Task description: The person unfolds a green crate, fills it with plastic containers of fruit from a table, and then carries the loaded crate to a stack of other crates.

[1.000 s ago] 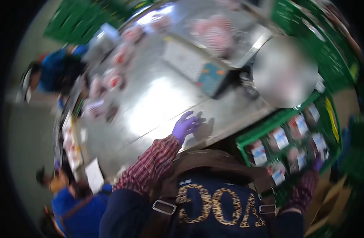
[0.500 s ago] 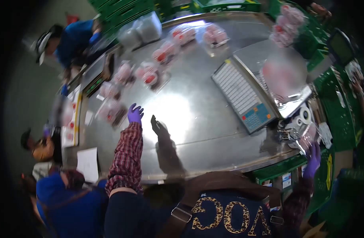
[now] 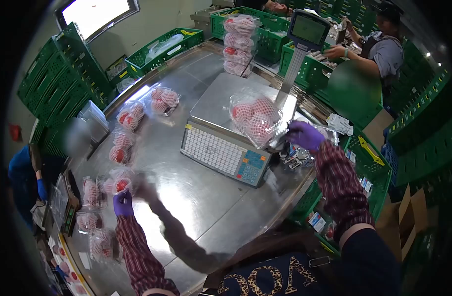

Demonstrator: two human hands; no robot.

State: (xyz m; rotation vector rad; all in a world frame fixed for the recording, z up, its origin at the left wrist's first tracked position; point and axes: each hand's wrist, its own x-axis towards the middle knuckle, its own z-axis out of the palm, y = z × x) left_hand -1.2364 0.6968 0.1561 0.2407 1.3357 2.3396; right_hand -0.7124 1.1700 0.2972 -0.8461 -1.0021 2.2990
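Observation:
In a purple glove, my left hand (image 3: pixel 123 203) has its fingers closed on the near edge of a clear pack of net-wrapped red fruit (image 3: pixel 121 185) on the metal table. My right hand (image 3: pixel 305 135), also gloved in purple, is closed at the right edge of the scale (image 3: pixel 211 106), beside a clear fruit pack (image 3: pixel 255 118) lying on the scale plate. Whether its fingertips grip that pack's edge or something else is hard to make out. The scale's keypad (image 3: pixel 213 150) faces me, and its display (image 3: pixel 308 29) stands on a post behind.
More fruit packs (image 3: pixel 121 148) line the table's left side. A tall stack of packs (image 3: pixel 239 44) stands behind the scale. Green crates (image 3: pixel 164 49) edge the table. A co-worker (image 3: pixel 386 44) is at the back right, another person (image 3: pixel 26 167) at the left. An open cardboard box (image 3: pixel 401 222) sits lower right.
The view has swung to the right. My left hand, open over the table before, is now closed at a fruit pack. My right hand has moved from the table's right edge up beside the scale.

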